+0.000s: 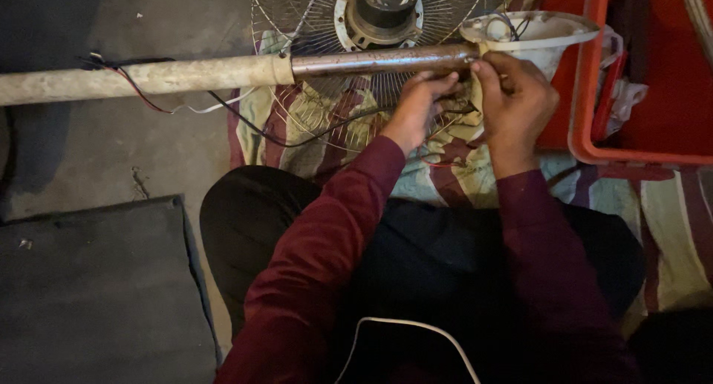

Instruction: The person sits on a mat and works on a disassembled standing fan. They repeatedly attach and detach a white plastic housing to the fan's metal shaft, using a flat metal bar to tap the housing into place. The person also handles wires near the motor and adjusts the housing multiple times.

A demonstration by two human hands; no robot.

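The bare concrete floor (111, 146) takes up most of what I see, with a dark mat (96, 295) lying at the lower left. Over the floor is a striped cloth (668, 228), and on it sits a red plastic crate (587, 131) at the upper right; inside it I can make out some crumpled pale material (too dim to tell what kind) and a dark strip along its inner wall.

A long fan pole (223, 70) lies across the scene, a pale outer tube on the left and a rusty metal inner tube running right. Behind it lies a round wire fan guard (297, 27) with the motor (382, 9) at its middle. The pole's right end meets a white housing (535, 31), open on top, holding a few thin wires.

Black and red wires (245, 120) trail from the pole over the cloth.

The left hand (422, 102) is closed up under the metal tube, fingers pinched by the joint. The right hand (516, 94) is clamped on the housing's lower part, just beside the left.
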